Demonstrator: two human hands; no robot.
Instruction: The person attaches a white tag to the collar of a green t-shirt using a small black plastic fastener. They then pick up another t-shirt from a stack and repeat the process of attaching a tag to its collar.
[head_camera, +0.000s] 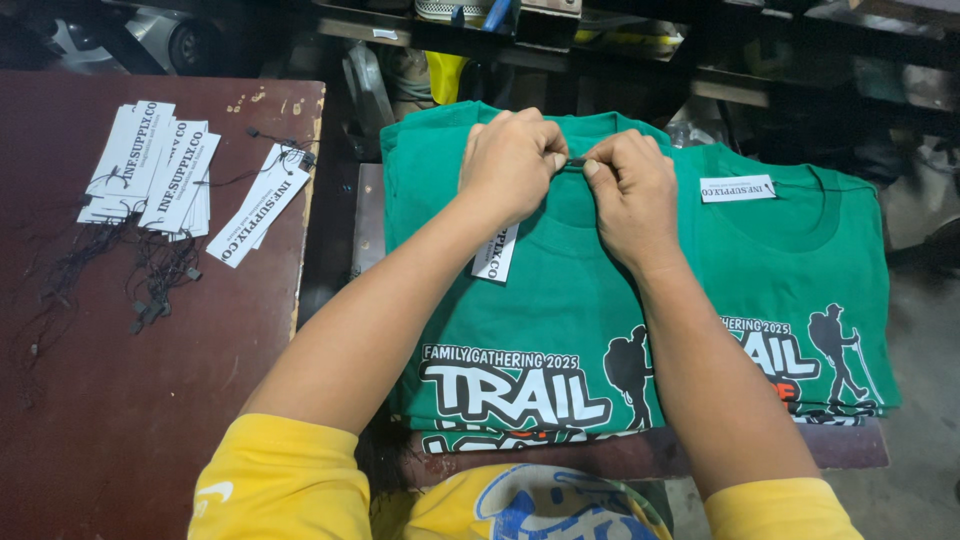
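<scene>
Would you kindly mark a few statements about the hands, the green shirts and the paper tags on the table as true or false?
1. Both hands pinch a thin dark string at the collar of the front green shirt. True: the left hand and right hand meet over the string on the front green shirt.
2. The shirts are red. False: they are green with white and black print.
3. A pile of white paper tags lies on the dark red table. True.
4. The second shirt carries no tag. False: a white tag lies at its collar.
5. The sleeves are blue. False: they are yellow.
</scene>
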